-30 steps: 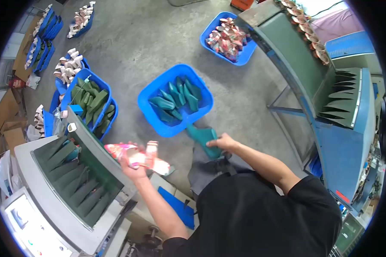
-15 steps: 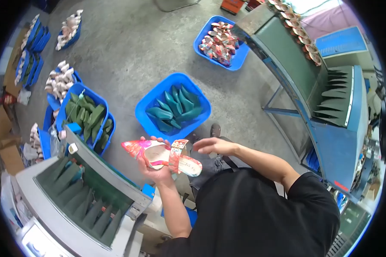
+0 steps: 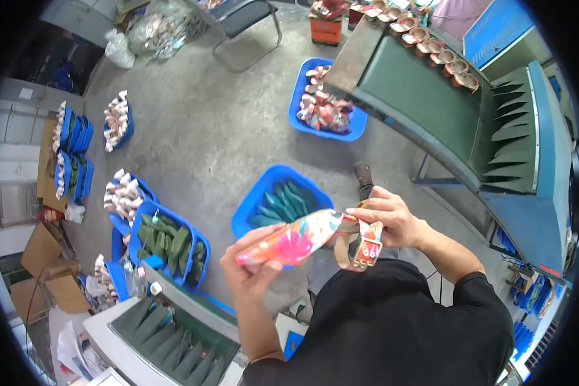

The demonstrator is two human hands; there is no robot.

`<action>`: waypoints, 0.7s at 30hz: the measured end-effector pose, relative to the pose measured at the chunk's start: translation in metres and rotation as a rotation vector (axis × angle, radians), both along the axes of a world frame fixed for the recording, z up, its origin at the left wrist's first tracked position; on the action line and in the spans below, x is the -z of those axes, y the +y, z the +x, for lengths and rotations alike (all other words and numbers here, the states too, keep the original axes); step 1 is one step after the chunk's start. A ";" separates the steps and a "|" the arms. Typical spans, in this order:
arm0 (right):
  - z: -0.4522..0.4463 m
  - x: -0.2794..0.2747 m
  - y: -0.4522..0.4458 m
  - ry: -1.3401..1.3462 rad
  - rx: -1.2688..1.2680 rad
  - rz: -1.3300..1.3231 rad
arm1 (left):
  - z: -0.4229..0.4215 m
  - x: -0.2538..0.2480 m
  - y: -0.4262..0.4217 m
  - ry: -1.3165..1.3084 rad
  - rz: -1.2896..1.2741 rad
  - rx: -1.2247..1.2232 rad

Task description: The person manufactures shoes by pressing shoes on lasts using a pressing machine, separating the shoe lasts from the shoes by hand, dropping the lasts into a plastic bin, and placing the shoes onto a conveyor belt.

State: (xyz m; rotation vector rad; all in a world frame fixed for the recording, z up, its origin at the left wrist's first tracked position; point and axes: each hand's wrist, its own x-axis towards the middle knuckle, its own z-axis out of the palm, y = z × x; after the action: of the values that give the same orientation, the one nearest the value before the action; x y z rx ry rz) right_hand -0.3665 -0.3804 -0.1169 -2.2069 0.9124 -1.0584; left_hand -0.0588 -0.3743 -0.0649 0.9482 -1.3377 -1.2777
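Note:
A pointed floral shoe (image 3: 293, 241) in pink, red and white is held up in front of my body, turned on its side. My left hand (image 3: 254, 267) is closed around its toe end, thumb across the near side. At the other end, my right hand (image 3: 389, 219) pinches the heel part, with the wide ankle strap (image 3: 368, 248) and its buckle hanging below the fingers. Just beyond the shoe, a blue bin (image 3: 238, 222) on the floor contains several teal shoe lasts (image 3: 286, 201).
A conveyor machine (image 3: 418, 103) with a green belt and a row of shoes (image 3: 444, 56) stands at right. Another machine with dark flaps (image 3: 167, 338) is at lower left. Blue bins of green lasts (image 3: 167, 241) and patterned shoes (image 3: 325, 109) sit on the floor, beside a chair (image 3: 241, 19).
My right hand has come onto the heel end of the shoe. The shoe has been turned from opening-up onto its side and shifted right. The view has tilted up, showing more floor.

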 end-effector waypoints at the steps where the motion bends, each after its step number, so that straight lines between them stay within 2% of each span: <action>1: -0.021 -0.001 -0.015 -0.010 0.006 -0.043 | -0.022 0.001 -0.017 0.000 -0.011 0.013; 3: -0.066 0.004 -0.050 -0.039 0.022 -0.140 | -0.065 0.004 -0.052 0.050 -0.088 0.057; 8: -0.186 0.029 -0.153 -0.059 0.018 -0.116 | -0.183 0.017 -0.150 -0.012 -0.104 0.088; 10: -0.221 0.042 -0.190 -0.063 0.017 -0.098 | -0.223 0.021 -0.187 -0.031 0.042 0.044; 13: -0.267 0.045 -0.235 -0.085 0.013 -0.027 | -0.269 0.018 -0.235 -0.068 0.110 0.063; 15: -0.292 0.055 -0.257 -0.081 0.017 0.068 | -0.295 0.007 -0.263 -0.196 0.251 0.031; 17: -0.319 0.067 -0.278 -0.153 0.038 0.219 | -0.307 0.028 -0.282 -0.127 0.315 -0.017; 18: -0.332 0.074 -0.292 -0.223 0.084 0.221 | -0.311 0.047 -0.293 -0.031 0.247 -0.066; 19: -0.346 0.077 -0.309 -0.214 0.193 0.242 | -0.320 0.043 -0.305 -0.042 0.262 -0.106; 21: -0.373 0.092 -0.357 -0.413 0.504 0.377 | -0.329 0.045 -0.317 -0.031 0.242 -0.175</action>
State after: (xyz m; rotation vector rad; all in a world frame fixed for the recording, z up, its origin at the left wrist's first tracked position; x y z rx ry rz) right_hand -0.7393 -0.7371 -0.2087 -1.4101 1.3716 -1.3648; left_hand -0.3877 -0.6909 -0.1098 1.2294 -1.1119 -1.3120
